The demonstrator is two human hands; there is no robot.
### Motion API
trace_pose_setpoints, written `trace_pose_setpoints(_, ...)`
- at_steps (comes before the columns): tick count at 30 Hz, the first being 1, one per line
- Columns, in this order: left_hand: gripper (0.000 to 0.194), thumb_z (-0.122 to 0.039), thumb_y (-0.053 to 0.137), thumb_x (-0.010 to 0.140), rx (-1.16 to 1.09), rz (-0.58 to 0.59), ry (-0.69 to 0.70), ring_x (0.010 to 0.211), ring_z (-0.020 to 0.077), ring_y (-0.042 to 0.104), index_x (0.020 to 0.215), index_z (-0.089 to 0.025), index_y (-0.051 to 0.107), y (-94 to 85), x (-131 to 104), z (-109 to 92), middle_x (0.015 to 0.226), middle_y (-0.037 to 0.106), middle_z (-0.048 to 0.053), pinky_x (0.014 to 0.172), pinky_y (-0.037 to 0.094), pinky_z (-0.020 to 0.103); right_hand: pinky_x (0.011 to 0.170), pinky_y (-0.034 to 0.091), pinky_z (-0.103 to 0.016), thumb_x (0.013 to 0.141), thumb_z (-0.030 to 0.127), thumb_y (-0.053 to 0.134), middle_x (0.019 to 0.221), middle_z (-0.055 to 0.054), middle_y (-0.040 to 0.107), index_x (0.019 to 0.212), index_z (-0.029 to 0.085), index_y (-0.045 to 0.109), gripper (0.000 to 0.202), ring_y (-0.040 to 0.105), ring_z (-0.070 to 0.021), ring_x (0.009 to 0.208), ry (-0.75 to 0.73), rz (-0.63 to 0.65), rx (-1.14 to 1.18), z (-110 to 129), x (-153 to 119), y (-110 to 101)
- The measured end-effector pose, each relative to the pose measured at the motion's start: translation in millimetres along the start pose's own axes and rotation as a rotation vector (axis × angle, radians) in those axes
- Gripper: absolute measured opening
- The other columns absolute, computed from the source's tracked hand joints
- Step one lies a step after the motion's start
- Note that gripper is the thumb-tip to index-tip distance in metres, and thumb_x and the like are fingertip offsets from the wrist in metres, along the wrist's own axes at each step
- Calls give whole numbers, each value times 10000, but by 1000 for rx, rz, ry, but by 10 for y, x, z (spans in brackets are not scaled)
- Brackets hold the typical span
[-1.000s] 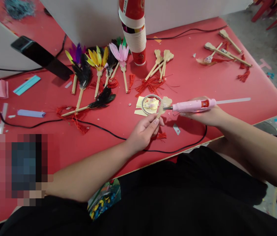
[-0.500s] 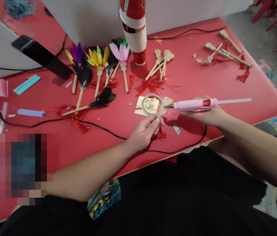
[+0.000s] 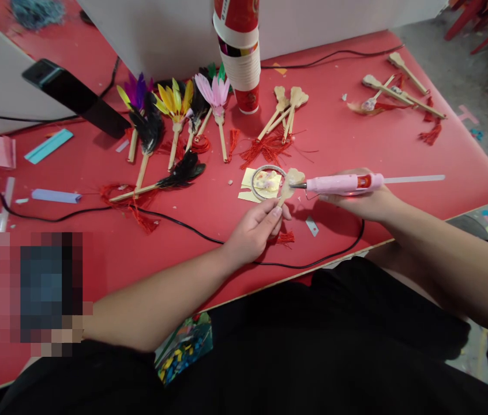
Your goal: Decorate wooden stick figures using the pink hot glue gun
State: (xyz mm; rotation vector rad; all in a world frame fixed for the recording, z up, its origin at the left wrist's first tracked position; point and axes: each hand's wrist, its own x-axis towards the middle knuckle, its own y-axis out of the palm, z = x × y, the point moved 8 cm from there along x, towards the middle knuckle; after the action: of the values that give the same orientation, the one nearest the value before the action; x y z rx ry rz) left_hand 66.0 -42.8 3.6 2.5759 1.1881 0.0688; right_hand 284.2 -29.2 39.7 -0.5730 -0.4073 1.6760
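Note:
My left hand (image 3: 258,229) pinches the handle of a small wooden fan-shaped piece (image 3: 294,177), its scalloped head tilted up and away from me. A red tassel (image 3: 286,237) lies just below those fingers. My right hand (image 3: 363,199) is wrapped round a pink hot glue gun (image 3: 334,184), with a long clear glue stick (image 3: 417,179) poking out of its back. The metal nozzle points left, at the face of the wooden head; whether it touches cannot be made out. Behind the head, a round ring (image 3: 254,187) rests on pale yellow paper (image 3: 247,196) with dried glue blobs.
Feather fans (image 3: 175,104) lie at the back left, near a black upright stand (image 3: 79,98). Stacked paper cups (image 3: 244,69) tower behind. More wooden handles (image 3: 285,109) with red tassels lie beyond my hands. A black cord (image 3: 187,227) loops across the red table (image 3: 175,253); a metal blade (image 3: 312,226) lies nearby.
Almost nothing differs. Both hands, the wooden piece and the glue gun keep their places; the whole view has shifted only slightly.

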Motion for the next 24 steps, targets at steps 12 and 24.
trace_pose_setpoints(12, 426, -593, 582, 1113, -8, 16, 13, 536, 99, 272, 1035, -176, 619, 0, -5, 13, 607, 349, -102, 533, 260, 249, 696, 557, -341, 842, 501, 842, 821, -65, 755, 824, 213, 726, 311, 702, -224, 736, -40, 19, -2, 18, 10, 11)
trace_pose_setpoints(24, 430, -603, 591, 1103, -6, 9, 9, 536, 99, 281, 1024, -181, 626, -2, 2, 24, 612, 354, -99, 523, 259, 250, 658, 500, -325, 843, 558, 836, 849, -71, 778, 866, 200, 758, 368, 667, -204, 730, -16, 29, -49, 19, 15, 11)
